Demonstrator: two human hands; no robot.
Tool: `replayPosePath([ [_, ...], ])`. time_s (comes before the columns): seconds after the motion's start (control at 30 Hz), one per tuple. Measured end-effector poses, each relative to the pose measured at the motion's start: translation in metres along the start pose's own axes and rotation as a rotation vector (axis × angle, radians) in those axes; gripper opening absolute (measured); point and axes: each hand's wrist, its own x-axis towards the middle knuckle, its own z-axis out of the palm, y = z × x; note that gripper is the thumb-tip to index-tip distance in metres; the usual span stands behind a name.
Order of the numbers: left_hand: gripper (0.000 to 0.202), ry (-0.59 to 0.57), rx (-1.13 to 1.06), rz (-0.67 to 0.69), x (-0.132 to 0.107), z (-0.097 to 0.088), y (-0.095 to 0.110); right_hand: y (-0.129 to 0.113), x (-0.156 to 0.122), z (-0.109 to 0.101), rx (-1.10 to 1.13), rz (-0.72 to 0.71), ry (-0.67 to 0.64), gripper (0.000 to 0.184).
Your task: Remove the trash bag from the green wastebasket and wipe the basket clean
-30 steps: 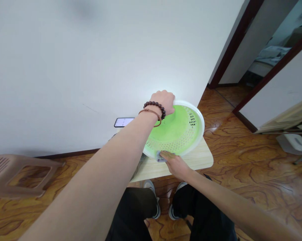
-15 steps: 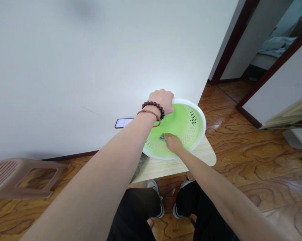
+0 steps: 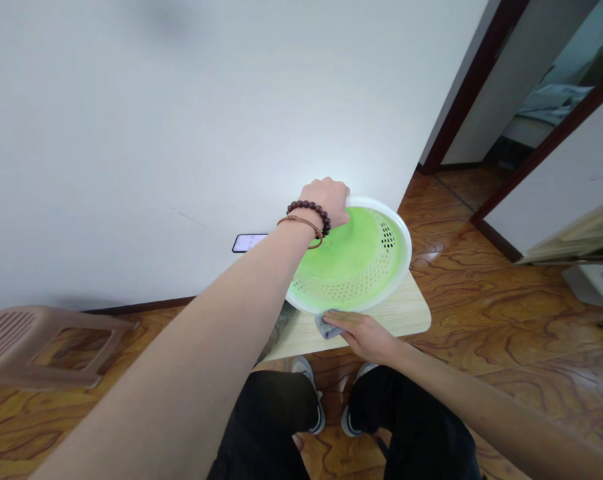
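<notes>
A green plastic basket (image 3: pixel 351 257) with a white rim and perforated sides is tilted on a small wooden-topped table (image 3: pixel 406 310). My left hand (image 3: pixel 328 198), with bracelets at the wrist, is closed round the far rim; its fingertips are hidden. In my right hand (image 3: pixel 364 331) is a grey cloth (image 3: pixel 327 327), pinched between thumb and fingers against the outside of the near rim. The inside of the basket shows bare green plastic.
A phone (image 3: pixel 246 243) with a lit screen lies left of the basket, against the white wall (image 3: pixel 181 133). Something dark and grey (image 3: pixel 280 330) sits under my left forearm. A brown plastic stool (image 3: pixel 56 343) stands at the left; a doorway opens at the right.
My right hand has moved with the cloth from the basket's inside to the near rim, towards me. The left hand keeps its hold on the far rim.
</notes>
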Motion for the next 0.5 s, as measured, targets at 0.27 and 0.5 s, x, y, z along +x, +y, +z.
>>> replayPosePath([
  [0.27,0.036,0.041,0.021,-0.075,-0.008,0.016,-0.013,0.043,0.082,-0.025,-0.196,0.277,0.258,0.045],
  [0.5,0.035,0.060,0.037,-0.073,-0.013,0.022,-0.017,0.061,0.096,0.001,-0.174,0.376,-0.143,0.073],
])
